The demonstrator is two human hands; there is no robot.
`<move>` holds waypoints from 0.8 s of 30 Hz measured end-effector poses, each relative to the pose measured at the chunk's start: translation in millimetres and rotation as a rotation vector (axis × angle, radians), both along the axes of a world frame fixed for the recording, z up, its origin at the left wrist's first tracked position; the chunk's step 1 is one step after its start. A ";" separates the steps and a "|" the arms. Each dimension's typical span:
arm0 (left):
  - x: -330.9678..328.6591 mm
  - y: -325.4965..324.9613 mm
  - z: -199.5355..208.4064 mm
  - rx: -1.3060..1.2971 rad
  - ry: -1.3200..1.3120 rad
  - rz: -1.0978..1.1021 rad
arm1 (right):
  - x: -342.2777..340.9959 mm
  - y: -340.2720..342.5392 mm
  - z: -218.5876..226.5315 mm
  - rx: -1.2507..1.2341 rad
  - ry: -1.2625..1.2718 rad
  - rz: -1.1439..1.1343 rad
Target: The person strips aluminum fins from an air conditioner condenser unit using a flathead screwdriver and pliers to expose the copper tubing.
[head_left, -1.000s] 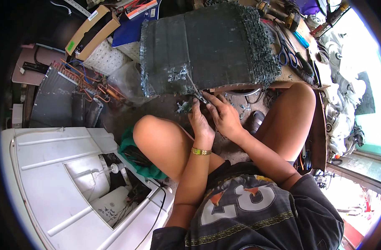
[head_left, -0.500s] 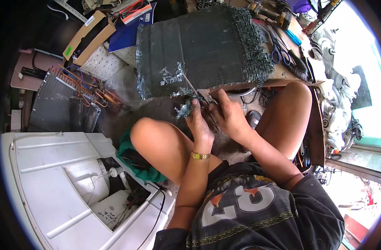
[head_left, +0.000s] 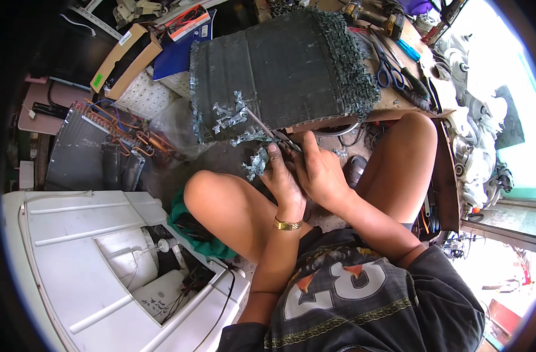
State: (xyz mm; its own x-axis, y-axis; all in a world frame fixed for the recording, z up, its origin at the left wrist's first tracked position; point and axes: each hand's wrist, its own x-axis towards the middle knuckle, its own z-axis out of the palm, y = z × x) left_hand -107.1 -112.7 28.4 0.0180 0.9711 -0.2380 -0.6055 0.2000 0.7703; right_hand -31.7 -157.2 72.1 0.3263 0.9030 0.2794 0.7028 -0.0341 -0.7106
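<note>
My left hand [head_left: 286, 186] is closed, its thumb pressing on a thin metal tube [head_left: 259, 124] with crumpled strips of grey-blue metal fin [head_left: 255, 163] clinging to it. Close against it, my right hand [head_left: 323, 176] is wrapped round a dark metal hand tool [head_left: 287, 142]. The tool's far end meets the tube at my left thumb; its kind is mostly hidden by my fingers. Just beyond both hands, a large dark finned coil panel [head_left: 274, 64] lies flat, its right edge torn and shredded.
Blue-handled scissors [head_left: 391, 75], a cordless drill [head_left: 378, 17] and other hand tools lie on a wooden bench at the right. A white appliance casing [head_left: 62, 229] stands at the lower left. Behind it rests another coil with copper tubes [head_left: 80, 146]. An open carton [head_left: 125, 61] stands at the back left.
The tube and its fin shreds have shifted slightly left and toward me. Both hands have moved a little nearer to me and closer together, still gripping.
</note>
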 end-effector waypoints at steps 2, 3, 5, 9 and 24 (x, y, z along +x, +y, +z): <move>-0.3 -1.8 4.2 0.051 0.014 -0.006 | -0.1 -0.1 1.4 0.022 0.003 0.002; 0.0 -2.5 6.5 0.002 0.022 -0.021 | 0.0 -0.4 2.3 0.020 0.000 0.013; 2.3 -2.9 11.7 0.045 0.031 0.000 | 0.4 -0.5 4.9 0.022 -0.004 0.021; 1.7 -6.8 24.4 0.035 0.050 -0.018 | 0.9 -4.0 12.5 -0.024 -0.040 0.030; 4.7 -16.3 33.3 -0.062 0.050 -0.048 | 4.4 -20.5 18.2 -0.106 -0.076 0.050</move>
State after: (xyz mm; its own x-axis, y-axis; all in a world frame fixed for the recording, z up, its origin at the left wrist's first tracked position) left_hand -102.4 -129.0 61.7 0.0511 0.9526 -0.2999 -0.5550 0.2767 0.7845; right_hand -27.3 -177.6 90.4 0.2621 0.9433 0.2039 0.7568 -0.0698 -0.6499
